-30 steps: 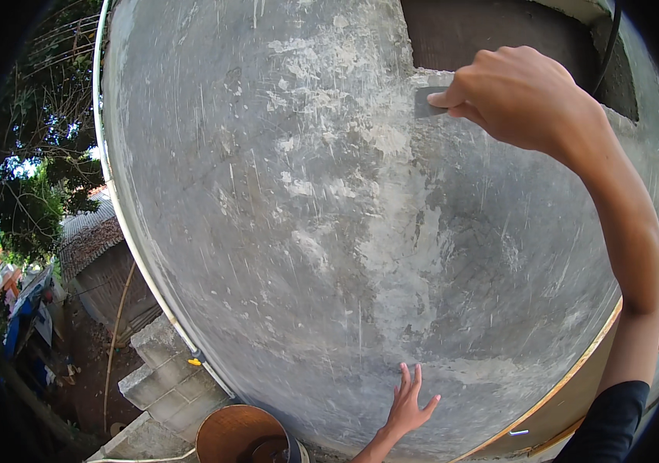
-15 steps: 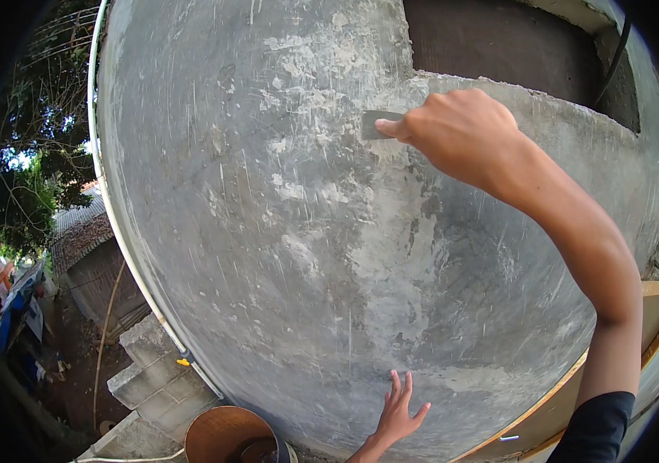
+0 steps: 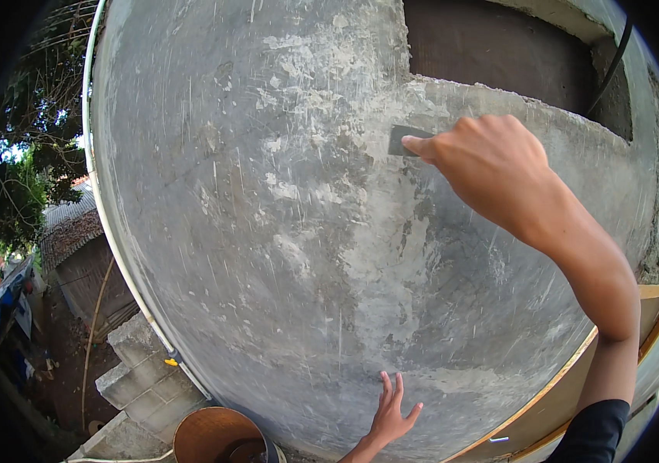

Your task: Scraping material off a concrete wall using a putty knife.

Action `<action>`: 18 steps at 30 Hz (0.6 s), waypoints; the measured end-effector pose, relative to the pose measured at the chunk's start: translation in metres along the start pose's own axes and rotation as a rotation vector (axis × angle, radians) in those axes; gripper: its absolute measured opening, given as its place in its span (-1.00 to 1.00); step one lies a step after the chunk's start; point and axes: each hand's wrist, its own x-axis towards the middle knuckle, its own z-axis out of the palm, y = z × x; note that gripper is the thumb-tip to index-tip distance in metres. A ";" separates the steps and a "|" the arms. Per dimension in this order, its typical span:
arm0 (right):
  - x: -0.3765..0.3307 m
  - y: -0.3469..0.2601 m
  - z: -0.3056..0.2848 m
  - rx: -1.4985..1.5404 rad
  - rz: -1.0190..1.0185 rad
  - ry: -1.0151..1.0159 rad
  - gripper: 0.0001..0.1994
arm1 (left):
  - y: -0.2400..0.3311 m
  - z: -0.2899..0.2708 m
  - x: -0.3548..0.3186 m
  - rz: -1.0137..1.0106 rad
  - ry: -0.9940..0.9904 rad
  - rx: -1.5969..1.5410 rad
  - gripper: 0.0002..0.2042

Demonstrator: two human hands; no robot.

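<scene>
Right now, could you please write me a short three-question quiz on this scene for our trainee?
1. True or false: the right hand presses a small flat scraper to the grey plastered wall.
2. What does the left hand do? A) grips the bucket B) lies spread open on the wall C) holds a brush
3. What round thing sits at the lower edge, left of the left hand?

Key: 1 true; 2 B; 3 the brown bucket.

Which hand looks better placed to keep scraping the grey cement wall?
Probably the right hand: it holds the small flat dark scraper blade against the grey cement wall. The left hand is empty, fingers spread flat on the wall lower down.
</scene>
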 end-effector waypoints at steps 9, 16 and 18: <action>0.006 -0.028 0.025 0.074 0.036 -0.033 -0.54 | 0.005 -0.004 0.001 -0.007 -0.041 0.006 -0.07; -0.005 -0.024 0.005 -0.014 0.087 -0.156 -0.51 | -0.003 -0.014 0.001 -0.007 -0.132 0.117 -0.05; 0.015 -0.031 0.029 0.033 0.062 -0.099 -0.49 | 0.004 -0.008 0.001 -0.009 -0.061 0.072 -0.10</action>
